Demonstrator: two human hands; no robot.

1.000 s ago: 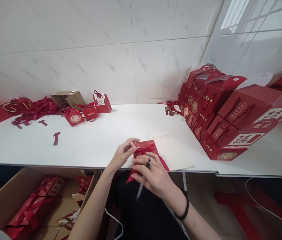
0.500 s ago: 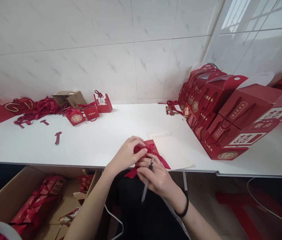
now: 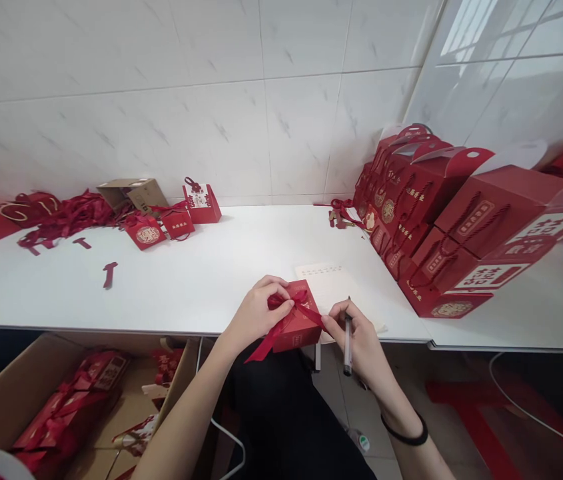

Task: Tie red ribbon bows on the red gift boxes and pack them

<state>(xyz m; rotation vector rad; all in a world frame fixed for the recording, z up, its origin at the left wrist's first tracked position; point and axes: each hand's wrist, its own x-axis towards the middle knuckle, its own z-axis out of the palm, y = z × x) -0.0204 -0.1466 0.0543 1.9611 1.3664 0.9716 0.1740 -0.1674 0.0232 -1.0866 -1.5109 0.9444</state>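
A small red gift box (image 3: 293, 331) sits at the table's front edge, with a red ribbon (image 3: 272, 339) tied in a bow on top. My left hand (image 3: 261, 310) is closed on the bow's left loop, thumb and finger pinched near the knot. To the right, my right hand (image 3: 361, 343) pinches a ribbon end between thumb and finger, pulled out from the knot. A pen (image 3: 348, 345) is also tucked in the right hand's fingers. Behind the box lies a notepad (image 3: 328, 279) with handwriting along its top, partly covered by the hand.
Red handled gift boxes (image 3: 476, 213) are stacked on the right. At the back left are a ribbon pile (image 3: 78, 217), a brown carton (image 3: 134, 193) and small red boxes (image 3: 146, 231). Below the table's left edge stands a cardboard box (image 3: 6, 383) holding ribboned packages.
My right hand has moved right, away from the bow, drawing the ribbon end out. More of the gift box now shows. The left hand stays at the bow.
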